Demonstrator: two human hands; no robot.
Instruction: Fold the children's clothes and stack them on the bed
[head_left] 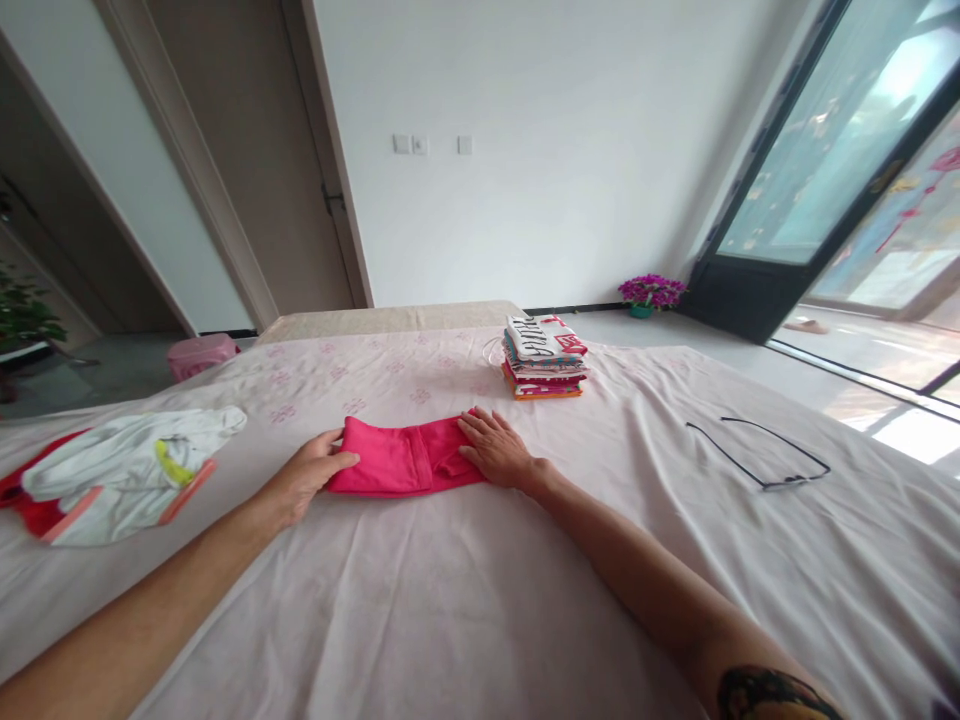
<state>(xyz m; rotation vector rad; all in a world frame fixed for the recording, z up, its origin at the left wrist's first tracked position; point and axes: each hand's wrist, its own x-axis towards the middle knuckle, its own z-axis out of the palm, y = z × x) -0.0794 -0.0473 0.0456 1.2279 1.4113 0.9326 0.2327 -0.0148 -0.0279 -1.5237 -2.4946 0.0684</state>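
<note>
A bright pink garment [386,460], folded into a long flat strip, lies on the pale pink sheet in front of me. My left hand [311,475] grips its left end, thumb on top and the other fingers behind or under the cloth. Flat on the right end rests my right hand [496,450], its fingers stretched out over the fabric. A seam or fold edge runs across the strip's middle. What kind of garment it is, I cannot tell.
Beyond my right hand stands a stack of folded clothes [544,360]. Crumpled white and red clothing [127,480] lies at the left. Black-framed glasses [761,455] rest on the sheet [420,620] at the right. A pink stool [201,355] stands past the left edge.
</note>
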